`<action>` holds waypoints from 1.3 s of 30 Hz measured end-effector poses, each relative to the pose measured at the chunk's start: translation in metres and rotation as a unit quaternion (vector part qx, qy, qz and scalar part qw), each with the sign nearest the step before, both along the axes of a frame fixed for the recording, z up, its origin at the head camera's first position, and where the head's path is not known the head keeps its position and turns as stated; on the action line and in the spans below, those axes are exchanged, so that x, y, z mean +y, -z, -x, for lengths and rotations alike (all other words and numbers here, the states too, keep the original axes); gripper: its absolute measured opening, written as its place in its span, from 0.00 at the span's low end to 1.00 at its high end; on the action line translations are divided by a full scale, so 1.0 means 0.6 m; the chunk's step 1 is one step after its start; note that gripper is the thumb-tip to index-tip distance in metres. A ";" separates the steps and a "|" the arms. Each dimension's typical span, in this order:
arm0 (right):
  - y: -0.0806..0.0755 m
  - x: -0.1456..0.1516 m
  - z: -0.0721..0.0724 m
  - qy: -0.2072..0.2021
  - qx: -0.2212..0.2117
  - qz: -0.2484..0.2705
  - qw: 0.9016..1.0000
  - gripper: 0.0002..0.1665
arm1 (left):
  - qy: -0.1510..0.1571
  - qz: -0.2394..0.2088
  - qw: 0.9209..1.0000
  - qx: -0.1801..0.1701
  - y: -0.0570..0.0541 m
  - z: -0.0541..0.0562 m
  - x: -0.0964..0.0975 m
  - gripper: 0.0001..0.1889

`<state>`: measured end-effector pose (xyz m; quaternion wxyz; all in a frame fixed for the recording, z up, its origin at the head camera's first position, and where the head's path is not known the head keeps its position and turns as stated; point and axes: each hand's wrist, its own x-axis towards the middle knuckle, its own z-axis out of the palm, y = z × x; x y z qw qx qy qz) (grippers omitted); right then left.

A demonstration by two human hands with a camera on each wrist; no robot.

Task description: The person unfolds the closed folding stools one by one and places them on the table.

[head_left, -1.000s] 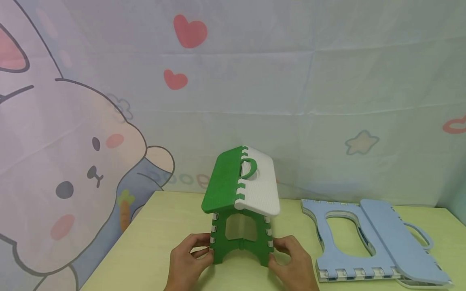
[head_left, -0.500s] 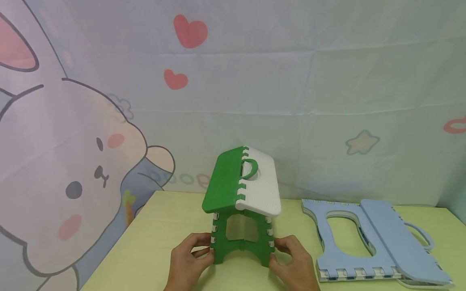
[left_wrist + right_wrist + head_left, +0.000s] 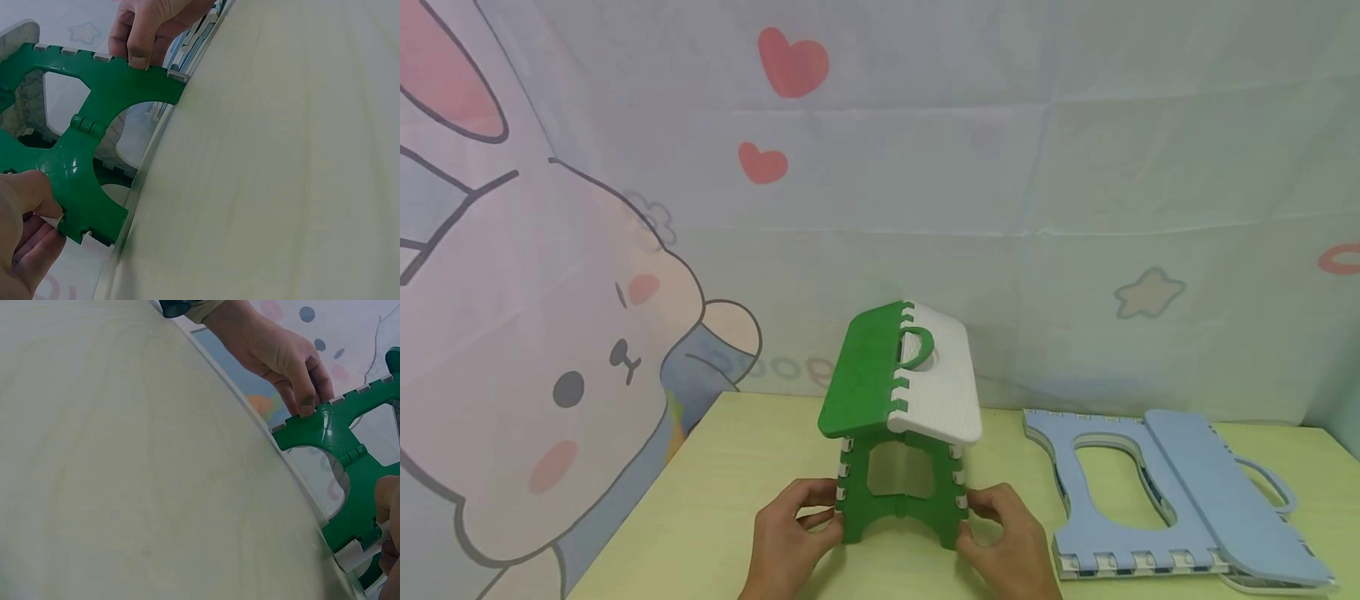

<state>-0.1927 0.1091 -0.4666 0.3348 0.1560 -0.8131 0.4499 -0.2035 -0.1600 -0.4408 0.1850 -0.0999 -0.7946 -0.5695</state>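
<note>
A green and white folding stool stands on the table, partly unfolded. Its two seat halves slope down from the middle seam like a roof, and a green loop handle sits at that seam. On the left side, my left hand pinches the stool's lower leg, thumb in front and fingers behind. The right hand does the same on the opposite leg. From the left wrist, the green leg panel shows its centre hinge slightly bent, with both hands at its outer edges. In the right wrist view my right hand is partly cut off.
A light blue folding stool lies folded flat on the table at the right, its handle pointing right. Behind the pale yellow table hangs a printed cloth with a rabbit, hearts and a star.
Both hands and the green stool keep nearly the same place. The rabbit print at the left of the head view has shifted to the right.
</note>
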 end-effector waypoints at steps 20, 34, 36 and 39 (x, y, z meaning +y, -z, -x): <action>-0.002 0.000 -0.002 0.004 0.012 -0.016 1.000 0.27 | -0.004 0.011 1.000 -0.007 -0.001 0.001 -0.001 0.20; -0.006 0.001 -0.003 0.004 0.003 -0.023 1.000 0.26 | -0.004 0.016 1.000 -0.013 -0.004 0.001 0.000 0.19; -0.006 0.001 -0.003 0.004 0.000 -0.022 1.000 0.26 | -0.004 0.017 1.000 -0.013 -0.004 0.001 0.000 0.19; -0.006 0.002 -0.003 0.002 -0.003 -0.019 1.000 0.26 | -0.005 0.019 1.000 -0.014 -0.004 0.002 0.000 0.19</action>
